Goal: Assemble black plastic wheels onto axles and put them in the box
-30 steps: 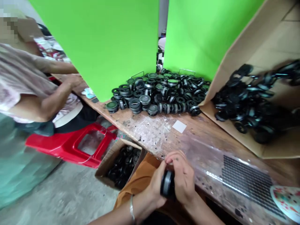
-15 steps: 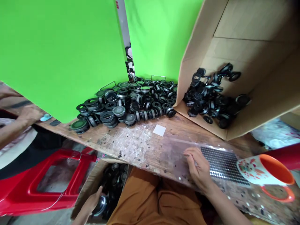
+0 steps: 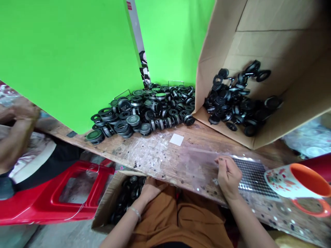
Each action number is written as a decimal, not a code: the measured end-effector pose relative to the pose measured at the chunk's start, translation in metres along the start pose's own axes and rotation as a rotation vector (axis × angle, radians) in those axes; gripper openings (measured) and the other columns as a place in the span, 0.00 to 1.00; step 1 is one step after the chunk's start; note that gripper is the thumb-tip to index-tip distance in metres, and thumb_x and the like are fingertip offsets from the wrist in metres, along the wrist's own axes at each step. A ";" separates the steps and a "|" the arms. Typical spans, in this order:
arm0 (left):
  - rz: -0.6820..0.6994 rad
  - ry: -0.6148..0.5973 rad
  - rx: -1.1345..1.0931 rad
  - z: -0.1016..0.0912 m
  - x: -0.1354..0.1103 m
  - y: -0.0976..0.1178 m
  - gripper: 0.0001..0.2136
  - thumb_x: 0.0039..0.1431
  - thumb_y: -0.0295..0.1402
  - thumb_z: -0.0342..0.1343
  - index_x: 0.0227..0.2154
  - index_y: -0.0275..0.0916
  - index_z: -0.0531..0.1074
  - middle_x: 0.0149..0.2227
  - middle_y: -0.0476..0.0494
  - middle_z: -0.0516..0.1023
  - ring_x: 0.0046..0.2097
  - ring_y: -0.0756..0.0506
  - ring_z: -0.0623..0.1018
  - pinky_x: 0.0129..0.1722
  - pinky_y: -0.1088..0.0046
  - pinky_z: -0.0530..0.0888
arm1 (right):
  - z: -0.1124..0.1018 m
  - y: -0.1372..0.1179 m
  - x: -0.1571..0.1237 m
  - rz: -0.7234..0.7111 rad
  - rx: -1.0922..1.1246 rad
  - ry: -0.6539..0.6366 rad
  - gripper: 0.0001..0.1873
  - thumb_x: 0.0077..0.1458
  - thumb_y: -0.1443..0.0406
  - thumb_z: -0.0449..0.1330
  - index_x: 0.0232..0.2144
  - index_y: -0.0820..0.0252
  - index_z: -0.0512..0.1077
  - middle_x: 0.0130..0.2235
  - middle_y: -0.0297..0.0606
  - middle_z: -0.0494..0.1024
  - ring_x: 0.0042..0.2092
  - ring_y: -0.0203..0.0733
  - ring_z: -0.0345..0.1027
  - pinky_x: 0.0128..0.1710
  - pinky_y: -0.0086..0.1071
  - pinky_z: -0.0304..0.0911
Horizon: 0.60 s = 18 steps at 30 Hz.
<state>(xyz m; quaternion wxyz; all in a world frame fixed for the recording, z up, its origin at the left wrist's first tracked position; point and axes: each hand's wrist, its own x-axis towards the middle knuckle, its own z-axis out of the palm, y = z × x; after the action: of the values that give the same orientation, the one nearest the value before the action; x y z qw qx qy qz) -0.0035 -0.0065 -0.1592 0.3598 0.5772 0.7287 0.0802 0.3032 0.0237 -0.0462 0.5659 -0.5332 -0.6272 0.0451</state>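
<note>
My right hand (image 3: 227, 175) rests on the wooden table (image 3: 155, 155), at the left end of a clear sheet covered in small dark dots (image 3: 254, 175). Its fingertips are pinched together on the sheet, and what they grip is too small to see. My left hand (image 3: 150, 188) is low by my lap, at the rim of an open cardboard box (image 3: 103, 213) that holds black round parts (image 3: 129, 193) under the table. Its fingers are tucked out of sight below the table edge.
A heap of black round parts (image 3: 147, 110) lies at the back against green panels (image 3: 64, 58). A large cardboard box (image 3: 284, 51) on its side holds more parts (image 3: 238, 103). A mug (image 3: 297, 182) stands right, a white square (image 3: 177, 139) lies mid-table, and another person (image 3: 18, 134) sits by a red stool (image 3: 64, 196).
A second ago both hands held a black round part at the table edge. My left hand then dropped to the lower box and has risen toward my lap; my right hand moved onto the dotted sheet.
</note>
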 end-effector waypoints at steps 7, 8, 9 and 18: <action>0.059 0.228 0.072 0.004 -0.016 -0.034 0.25 0.67 0.38 0.34 0.59 0.30 0.61 0.63 0.30 0.63 0.65 0.38 0.63 0.64 0.59 0.59 | -0.002 0.002 0.001 -0.033 0.020 -0.050 0.12 0.62 0.68 0.53 0.27 0.59 0.70 0.28 0.35 0.74 0.33 0.37 0.68 0.36 0.32 0.62; 0.074 0.256 0.086 0.005 -0.020 -0.038 0.25 0.68 0.38 0.33 0.60 0.30 0.61 0.62 0.30 0.64 0.65 0.39 0.63 0.64 0.59 0.59 | -0.002 0.002 0.001 -0.039 0.025 -0.056 0.12 0.62 0.68 0.53 0.27 0.59 0.70 0.28 0.35 0.73 0.32 0.37 0.68 0.36 0.32 0.62; 0.090 0.282 0.101 0.007 -0.024 -0.041 0.25 0.68 0.37 0.32 0.61 0.30 0.60 0.62 0.31 0.65 0.65 0.40 0.63 0.64 0.59 0.60 | -0.002 0.002 0.001 -0.043 0.030 -0.063 0.12 0.62 0.68 0.53 0.26 0.59 0.70 0.28 0.35 0.73 0.32 0.37 0.68 0.36 0.32 0.61; 0.139 0.416 0.278 0.016 -0.052 -0.027 0.23 0.68 0.35 0.37 0.60 0.35 0.64 0.60 0.32 0.68 0.62 0.38 0.67 0.61 0.57 0.66 | -0.002 0.001 0.000 -0.068 0.097 -0.132 0.14 0.62 0.68 0.52 0.24 0.58 0.66 0.27 0.36 0.70 0.32 0.38 0.64 0.36 0.33 0.59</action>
<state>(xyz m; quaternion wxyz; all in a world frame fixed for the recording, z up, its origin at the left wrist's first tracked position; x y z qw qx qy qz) -0.0111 -0.0668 -0.1632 0.1131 0.6409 0.7496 0.1205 0.3055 0.0234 -0.0462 0.5495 -0.4794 -0.6782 0.0912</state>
